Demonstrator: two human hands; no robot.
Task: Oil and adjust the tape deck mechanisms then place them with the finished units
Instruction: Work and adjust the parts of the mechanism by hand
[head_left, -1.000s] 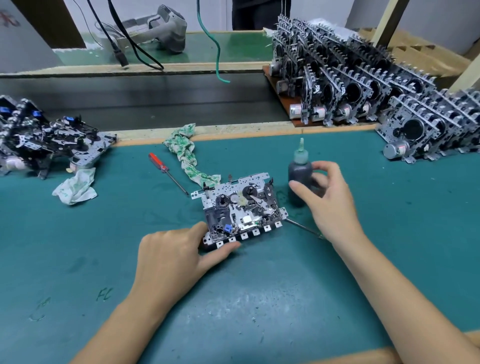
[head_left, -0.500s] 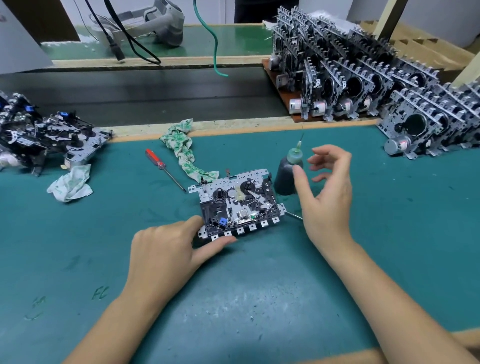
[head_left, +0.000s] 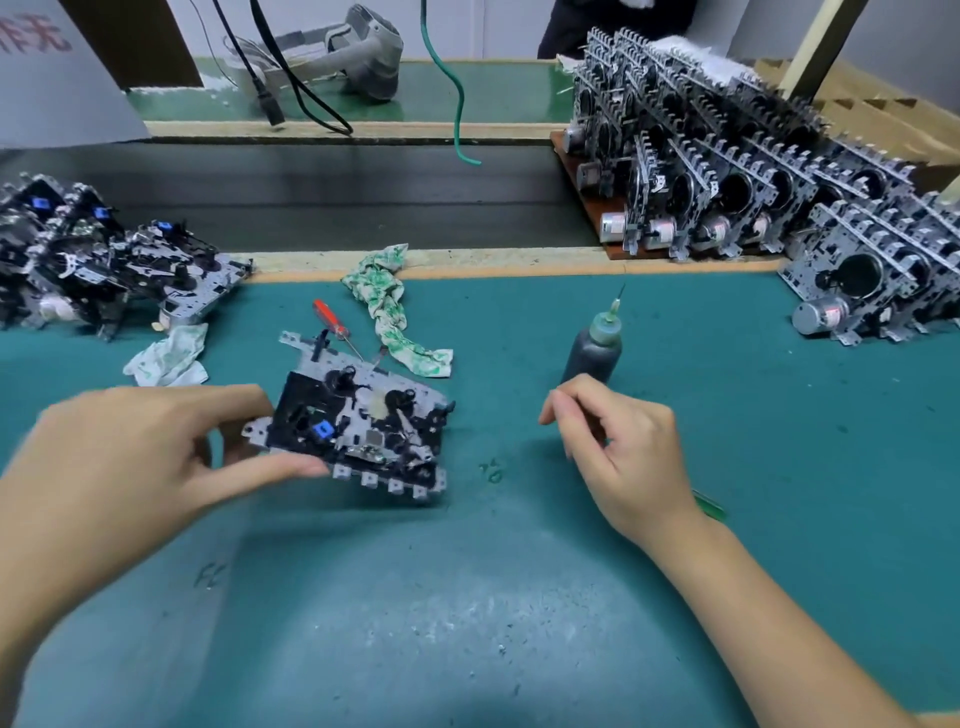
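**Mechanism off the mat on a one-sided grip, oil bottle standing loose**

Left hand pinches the tape deck mechanism by its left edge only: thumb under the near edge, fingers curled over the top. The unit looks tilted and raised off the green mat, with its right end unsupported. Risk: it pivots out of that pinch and lands on the protruding spindles or the tabs along the front edge

Right hand holds neither unit nor bottle. Fingers are loosely curled, with something thin and green sticking out behind the wrist, probably a tool; I cannot tell whether the fingers grip it. If so, its tip could snag the mechanism on approach

Oil bottle stands upright just beyond the right hand, needle tip up, cap not visible. A backhand knock tips it and oil runs onto the mat

Red screwdriver and the patterned rag lie right behind the unit, so setting it down blind could trap either one

Finished units sit racked far right, tightly packed. Adding this one carelessly could topple a row

Pile at far left looks loose and tangled
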